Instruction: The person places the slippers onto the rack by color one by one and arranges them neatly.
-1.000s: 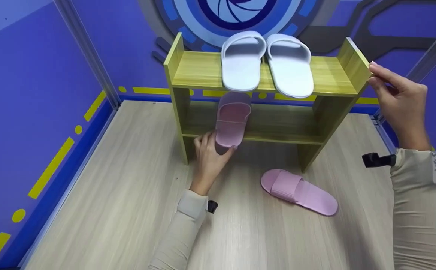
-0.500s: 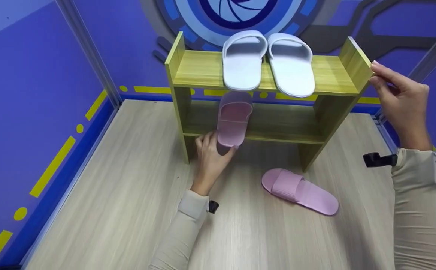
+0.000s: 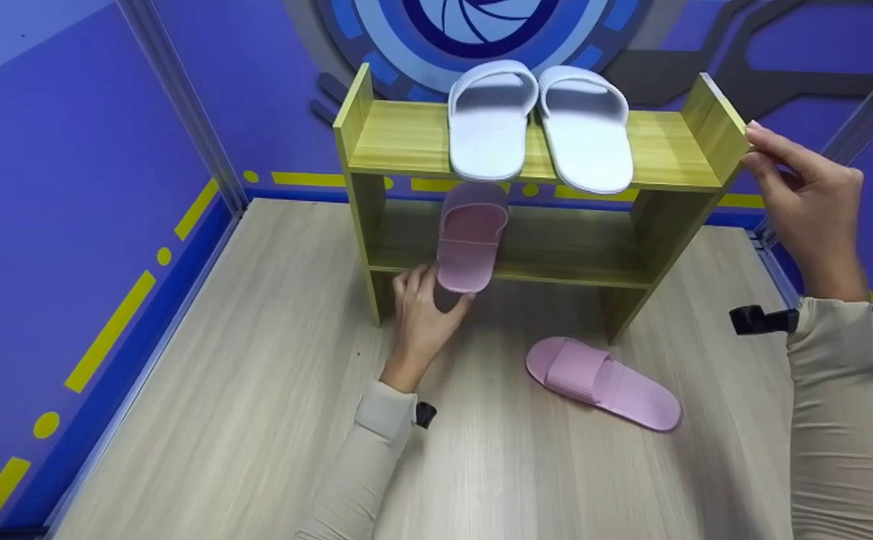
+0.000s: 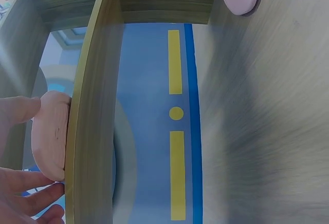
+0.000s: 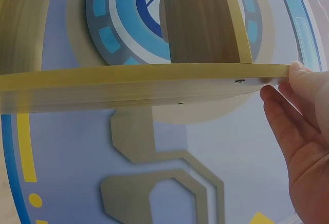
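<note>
A pink slide slipper (image 3: 469, 247) lies on the middle shelf of a wooden shoe rack (image 3: 571, 277), its heel toward me and slightly past the shelf edge. My left hand (image 3: 423, 311) holds that heel, thumb on one side and fingers on the other; the left wrist view shows this grip on the heel (image 4: 50, 136) close up. Up at the right, my right hand (image 3: 811, 202) pinches the upper front corner of the rack's side panel (image 5: 154, 88) between thumb and fingers. A second pink slipper (image 3: 601, 382) lies on the floor, angled, in front of the rack.
Two white slippers (image 3: 487, 124) stand side by side on the top shelf, heels over its front edge. Behind the rack is a blue patterned wall (image 3: 271, 97). Pale wood-look floor (image 3: 256, 390) spreads in front, with another blue wall (image 3: 69, 225) at the left.
</note>
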The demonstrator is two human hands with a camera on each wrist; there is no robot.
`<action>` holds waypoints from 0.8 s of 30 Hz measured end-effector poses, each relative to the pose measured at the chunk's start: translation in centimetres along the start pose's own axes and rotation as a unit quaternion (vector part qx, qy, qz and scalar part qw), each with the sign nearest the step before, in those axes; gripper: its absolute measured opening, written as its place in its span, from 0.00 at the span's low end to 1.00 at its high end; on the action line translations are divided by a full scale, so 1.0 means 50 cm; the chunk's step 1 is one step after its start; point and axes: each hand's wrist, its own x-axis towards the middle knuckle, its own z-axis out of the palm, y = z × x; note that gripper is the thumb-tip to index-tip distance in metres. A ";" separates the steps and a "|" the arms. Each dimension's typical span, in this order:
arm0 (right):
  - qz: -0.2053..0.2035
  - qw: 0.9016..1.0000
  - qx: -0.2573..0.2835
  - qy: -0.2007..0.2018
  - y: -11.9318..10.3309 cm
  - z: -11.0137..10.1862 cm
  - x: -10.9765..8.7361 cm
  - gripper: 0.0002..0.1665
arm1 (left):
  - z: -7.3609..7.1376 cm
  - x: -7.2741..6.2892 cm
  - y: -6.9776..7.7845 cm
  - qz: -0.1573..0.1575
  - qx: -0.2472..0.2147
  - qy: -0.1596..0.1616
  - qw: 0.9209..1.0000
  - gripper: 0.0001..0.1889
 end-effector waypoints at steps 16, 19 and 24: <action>0.002 1.000 0.015 0.004 -0.001 0.002 0.000 0.17 | -0.001 0.000 0.004 -0.011 -0.008 -0.003 1.000 0.30; 0.001 1.000 0.014 0.004 -0.001 0.003 0.000 0.17 | -0.001 -0.001 0.004 -0.013 -0.009 -0.004 1.000 0.30; 0.002 1.000 0.011 0.002 -0.001 0.002 0.000 0.17 | 0.000 -0.001 0.004 -0.011 -0.008 -0.004 1.000 0.29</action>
